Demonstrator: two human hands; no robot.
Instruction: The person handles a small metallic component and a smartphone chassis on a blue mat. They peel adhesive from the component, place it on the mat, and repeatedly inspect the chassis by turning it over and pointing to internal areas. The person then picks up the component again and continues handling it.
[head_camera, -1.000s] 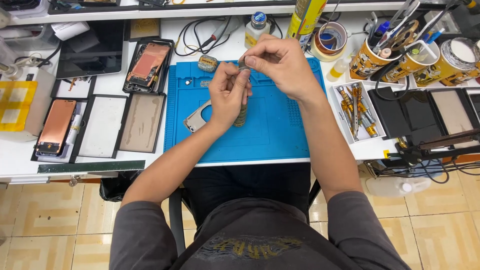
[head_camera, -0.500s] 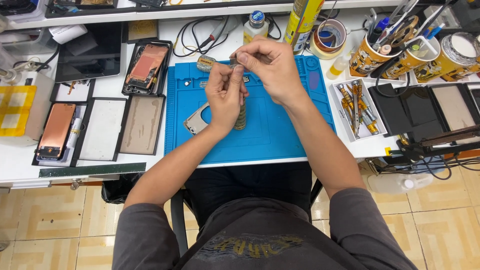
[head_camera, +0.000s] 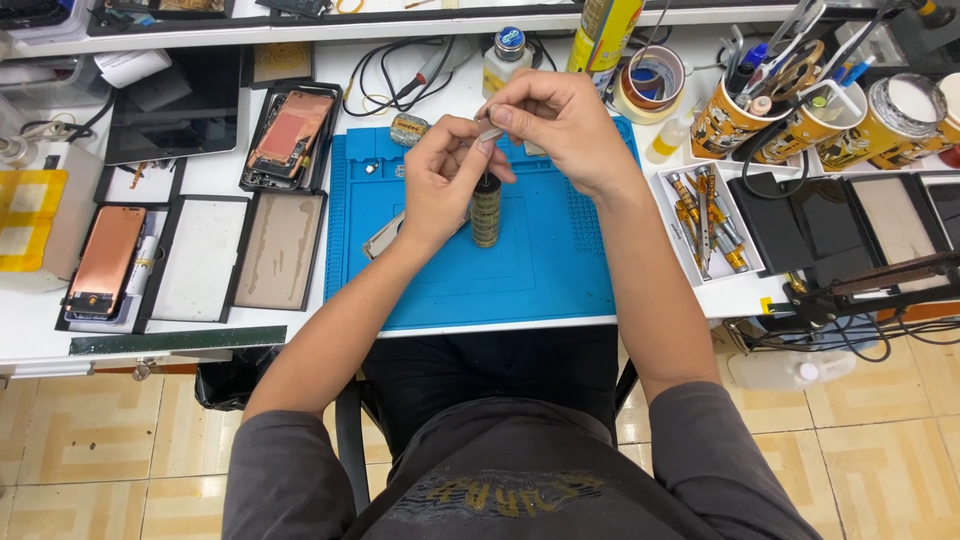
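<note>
Both hands meet over the blue work mat (head_camera: 560, 280). My left hand (head_camera: 440, 180) pinches the top of a screwdriver with a knurled gold-and-black handle (head_camera: 486, 212), which hangs upright just above the mat. My right hand (head_camera: 565, 125) pinches a small silvery piece (head_camera: 489, 130) at the screwdriver's upper end, fingertips touching those of the left hand. A phone frame (head_camera: 384, 236) lies on the mat, partly hidden under my left wrist.
Opened phones (head_camera: 290, 130) (head_camera: 105, 260) and flat panels (head_camera: 280, 250) lie left of the mat, with a dark tablet (head_camera: 175, 105) behind. A tray of screwdrivers (head_camera: 705, 215), tool cups (head_camera: 740, 115), a tape roll (head_camera: 650, 80) and a small bottle (head_camera: 505, 55) stand right and behind.
The screwdriver handle now hangs in plain sight below my fingers instead of behind my left hand. Both hands stay together over the mat with little other movement.
</note>
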